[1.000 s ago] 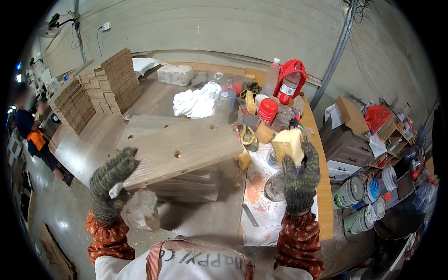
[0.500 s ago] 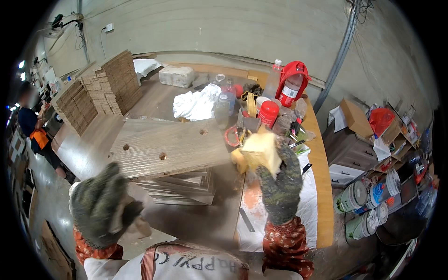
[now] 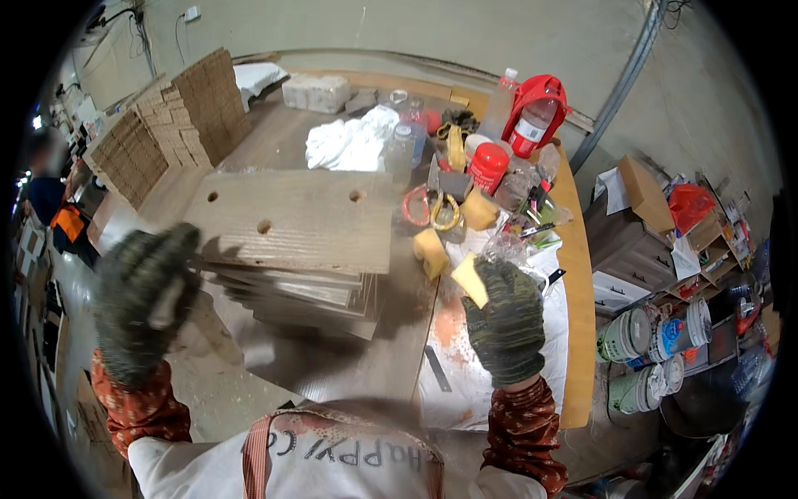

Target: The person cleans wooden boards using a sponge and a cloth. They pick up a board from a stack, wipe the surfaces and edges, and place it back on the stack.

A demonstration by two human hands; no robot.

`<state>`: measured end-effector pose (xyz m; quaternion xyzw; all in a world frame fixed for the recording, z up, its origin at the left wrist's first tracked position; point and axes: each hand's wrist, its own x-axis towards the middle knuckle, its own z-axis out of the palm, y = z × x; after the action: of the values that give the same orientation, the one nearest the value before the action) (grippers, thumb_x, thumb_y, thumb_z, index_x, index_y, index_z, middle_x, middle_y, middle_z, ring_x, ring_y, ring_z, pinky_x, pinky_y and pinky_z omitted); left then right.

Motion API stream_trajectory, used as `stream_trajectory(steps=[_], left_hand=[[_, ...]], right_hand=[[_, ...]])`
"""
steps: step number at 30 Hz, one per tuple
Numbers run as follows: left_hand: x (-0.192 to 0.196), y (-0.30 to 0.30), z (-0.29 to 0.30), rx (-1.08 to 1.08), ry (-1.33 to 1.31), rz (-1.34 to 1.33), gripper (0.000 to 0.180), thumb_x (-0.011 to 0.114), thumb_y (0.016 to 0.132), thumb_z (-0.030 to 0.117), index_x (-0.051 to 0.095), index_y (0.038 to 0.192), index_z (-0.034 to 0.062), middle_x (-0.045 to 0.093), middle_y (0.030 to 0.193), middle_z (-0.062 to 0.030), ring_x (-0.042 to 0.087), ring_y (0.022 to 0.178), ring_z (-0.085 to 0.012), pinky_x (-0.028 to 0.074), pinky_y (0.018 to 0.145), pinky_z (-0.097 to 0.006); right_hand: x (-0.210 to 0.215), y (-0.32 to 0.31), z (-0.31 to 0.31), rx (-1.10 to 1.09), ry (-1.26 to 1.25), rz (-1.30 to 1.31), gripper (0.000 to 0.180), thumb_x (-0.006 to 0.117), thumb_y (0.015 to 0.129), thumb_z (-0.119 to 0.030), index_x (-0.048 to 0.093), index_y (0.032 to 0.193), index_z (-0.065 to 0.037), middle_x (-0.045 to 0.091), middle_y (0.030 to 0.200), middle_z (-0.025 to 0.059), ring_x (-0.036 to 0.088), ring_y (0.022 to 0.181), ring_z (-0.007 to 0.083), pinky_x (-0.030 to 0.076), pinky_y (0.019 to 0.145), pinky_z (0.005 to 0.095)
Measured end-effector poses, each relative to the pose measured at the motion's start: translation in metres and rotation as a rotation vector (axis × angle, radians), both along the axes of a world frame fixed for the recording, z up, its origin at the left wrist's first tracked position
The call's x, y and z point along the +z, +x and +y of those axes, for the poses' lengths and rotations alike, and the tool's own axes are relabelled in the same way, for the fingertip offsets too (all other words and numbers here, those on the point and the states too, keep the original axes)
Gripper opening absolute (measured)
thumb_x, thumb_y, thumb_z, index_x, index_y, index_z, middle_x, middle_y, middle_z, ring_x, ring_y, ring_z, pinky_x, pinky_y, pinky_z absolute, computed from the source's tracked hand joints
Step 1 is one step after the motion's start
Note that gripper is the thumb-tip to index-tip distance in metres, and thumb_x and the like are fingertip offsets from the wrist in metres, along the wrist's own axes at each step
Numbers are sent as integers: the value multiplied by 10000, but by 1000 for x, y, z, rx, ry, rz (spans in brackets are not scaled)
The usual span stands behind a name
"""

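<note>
Left of the stacked grey-brown wooden boards (image 3: 312,301), the green-gloved left hand (image 3: 145,301) blurs; its grip I cannot tell. A rectangular 3-holed grey-brown board (image 3: 307,218) already lies atop them, remaining work unclear; right of them, the green-gloved right hand (image 3: 509,323) grips a yellow foam wedge (image 3: 470,281).

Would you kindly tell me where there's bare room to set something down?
Bare tabletop shows between the particleboard stacks and white cloth, and between the board pile and white sheet. It's crowded around the red canister, bottles and yellow sponges.

Two gloved hands (image 3: 505,320), three yellow sponges (image 3: 470,280), one top board (image 3: 312,220), three holes (image 3: 263,226); one red canister (image 3: 489,169)
</note>
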<state>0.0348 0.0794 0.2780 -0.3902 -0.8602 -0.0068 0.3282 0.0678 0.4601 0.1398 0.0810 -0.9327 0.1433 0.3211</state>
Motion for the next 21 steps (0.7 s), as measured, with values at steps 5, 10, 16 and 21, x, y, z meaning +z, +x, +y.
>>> stream_trajectory(steps=[5,10,16,21], left_hand=[[1,16,-45,141,826,84,427,562,873,-19,522,1297,-25,615,1221,-163,621,1056,-210,524,905,-322],[10,-17,-50,-164,1049,98,359,552,887,42,549,1238,-28,621,1166,-193,639,986,-241,545,874,-341],[60,-106,-7,-1718,-33,-675,305,540,903,114,582,1167,-32,629,1100,-229,660,902,-279,570,836,-364],[-2,-45,65,-113,325,70,467,632,830,147,528,1280,82,615,1024,-126,620,897,-240,540,814,-372]], right_hand=[[-66,6,-33,-65,507,-277,410,501,846,-164,559,1249,-109,560,1186,176,534,1091,351,420,928,495],[-51,1,-23,31,267,-496,468,581,802,-150,544,1261,-66,561,1205,193,519,1143,346,390,986,492],[129,-64,-73,331,328,287,317,572,843,-113,610,1134,8,610,1083,183,610,904,327,486,821,430],[120,-131,-111,662,278,-220,345,537,829,-98,587,1153,6,632,883,165,617,681,327,472,770,466]])
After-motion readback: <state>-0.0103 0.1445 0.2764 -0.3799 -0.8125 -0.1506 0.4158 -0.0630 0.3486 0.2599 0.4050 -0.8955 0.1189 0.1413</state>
